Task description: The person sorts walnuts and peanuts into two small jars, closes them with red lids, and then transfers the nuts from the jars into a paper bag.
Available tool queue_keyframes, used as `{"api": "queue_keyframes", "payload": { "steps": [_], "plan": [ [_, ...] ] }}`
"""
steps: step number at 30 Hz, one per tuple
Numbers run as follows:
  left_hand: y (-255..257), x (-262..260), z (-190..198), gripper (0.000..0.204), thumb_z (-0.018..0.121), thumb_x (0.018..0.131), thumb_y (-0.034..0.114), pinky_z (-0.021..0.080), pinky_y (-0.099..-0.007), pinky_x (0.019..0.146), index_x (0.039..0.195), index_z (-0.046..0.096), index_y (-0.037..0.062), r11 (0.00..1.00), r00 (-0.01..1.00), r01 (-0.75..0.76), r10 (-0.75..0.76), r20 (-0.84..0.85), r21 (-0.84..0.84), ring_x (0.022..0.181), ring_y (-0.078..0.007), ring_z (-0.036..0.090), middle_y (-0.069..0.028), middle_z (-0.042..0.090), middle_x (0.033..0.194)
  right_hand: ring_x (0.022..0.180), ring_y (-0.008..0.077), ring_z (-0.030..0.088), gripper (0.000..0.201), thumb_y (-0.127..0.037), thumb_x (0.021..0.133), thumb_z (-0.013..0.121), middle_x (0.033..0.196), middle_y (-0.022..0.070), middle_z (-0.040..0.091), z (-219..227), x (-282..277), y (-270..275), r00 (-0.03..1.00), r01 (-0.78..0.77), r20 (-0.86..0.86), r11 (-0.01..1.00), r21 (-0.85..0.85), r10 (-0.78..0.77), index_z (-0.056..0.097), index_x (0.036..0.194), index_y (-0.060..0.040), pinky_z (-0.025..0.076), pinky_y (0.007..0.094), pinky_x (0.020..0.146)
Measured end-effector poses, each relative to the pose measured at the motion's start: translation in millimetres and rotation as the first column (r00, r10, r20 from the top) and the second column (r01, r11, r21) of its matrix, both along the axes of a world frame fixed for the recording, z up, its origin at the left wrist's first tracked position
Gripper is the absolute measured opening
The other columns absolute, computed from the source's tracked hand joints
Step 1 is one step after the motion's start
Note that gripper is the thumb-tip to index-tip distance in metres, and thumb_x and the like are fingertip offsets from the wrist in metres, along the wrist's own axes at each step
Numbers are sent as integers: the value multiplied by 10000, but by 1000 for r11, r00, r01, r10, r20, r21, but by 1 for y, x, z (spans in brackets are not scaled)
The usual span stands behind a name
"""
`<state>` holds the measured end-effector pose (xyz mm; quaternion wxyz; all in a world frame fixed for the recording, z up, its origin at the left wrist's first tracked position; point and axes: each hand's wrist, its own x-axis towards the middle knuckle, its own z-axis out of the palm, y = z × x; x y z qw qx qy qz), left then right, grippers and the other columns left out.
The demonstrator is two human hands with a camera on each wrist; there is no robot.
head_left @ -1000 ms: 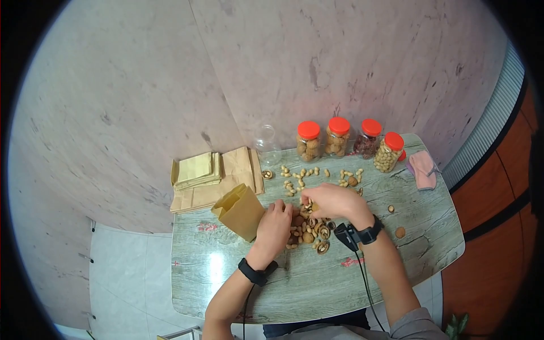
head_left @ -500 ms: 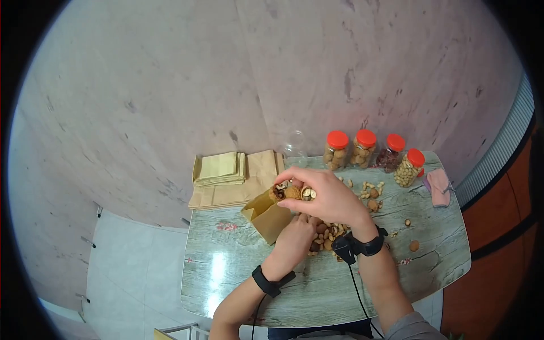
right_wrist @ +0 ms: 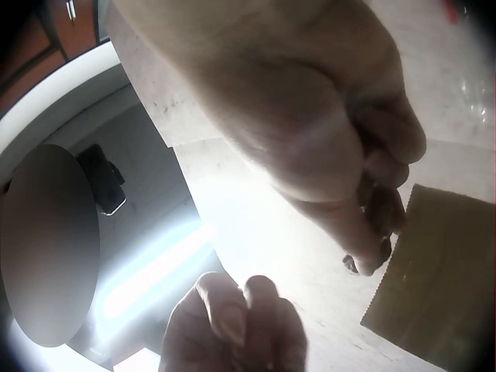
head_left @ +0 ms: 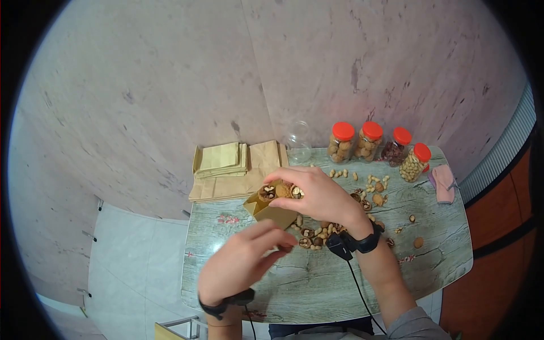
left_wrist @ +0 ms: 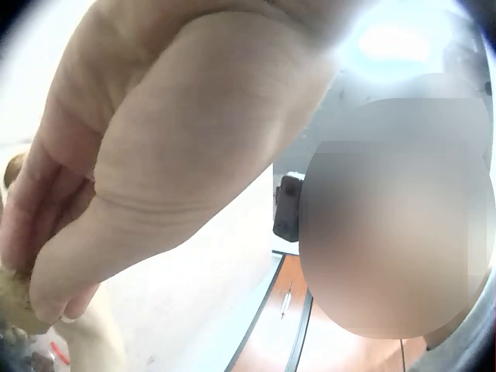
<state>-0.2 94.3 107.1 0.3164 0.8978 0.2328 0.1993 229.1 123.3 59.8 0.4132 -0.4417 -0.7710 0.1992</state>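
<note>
My right hand (head_left: 320, 195) holds several nuts between thumb and fingers, among them cracked walnuts (head_left: 268, 193) showing dark insides. It hovers over the mouth of an upright brown paper bag (head_left: 275, 215); the right wrist view shows the bag (right_wrist: 438, 279) beside the fingertips. Slightly blurred, my left hand (head_left: 246, 258) is raised nearer the table's front, off the nuts, with its fingers loosely bent to the right. No nut shows at its fingertips in the right wrist view. Peanuts and walnuts (head_left: 317, 233) lie piled to the right of the bag, partly hidden under the right forearm.
Red-lidded jars (head_left: 368, 140) of nuts and dried fruit line the back, with a clear jar (head_left: 298, 141) left of them. Folded paper bags (head_left: 221, 161) lie back left. More peanuts (head_left: 338, 173) are scattered behind the right hand; a pink cloth (head_left: 443, 184) lies far right.
The right hand has lifted nuts from the pile and carried them left over the bag's mouth. The left hand has come away from beside the bag and pile, back toward the front left.
</note>
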Motion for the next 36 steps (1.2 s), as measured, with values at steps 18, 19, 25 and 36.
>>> {"api": "queue_keyframes", "payload": {
  "steps": [18,19,25,36],
  "plan": [
    [44,12,-19,243,781,870,-16,576,-366,803,1097,705,23,885,882,-431,372,289,176,895,-270,723,-104,713,995,1016,290,691,362,-191,930,790,1120,116,715,3,6,-2,996,64,-61,998,20,-63,667,1245,-60,541,386,902],
    [44,11,-18,243,781,870,-16,576,-366,803,1097,705,23,885,883,-430,372,288,177,895,-270,723,-104,713,995,1016,290,691,362,-191,930,790,1120,116,715,4,4,-4,996,64,-62,998,19,-63,667,1245,-60,541,386,902],
    [47,6,-17,213,766,880,-19,577,-372,802,1082,701,8,864,880,-452,391,270,223,908,-274,729,-110,704,988,1018,323,676,280,-119,984,705,1141,125,647,1,-15,-6,997,22,-77,999,32,-19,666,1252,-48,541,401,897],
    [49,2,-20,185,766,881,-7,570,-377,780,1054,700,5,875,877,-451,398,268,177,897,-267,728,-110,701,986,1036,350,685,228,-43,1034,584,1161,161,576,2,-17,-8,998,-10,-69,999,32,12,621,1258,-24,546,426,899]
  ]
}}
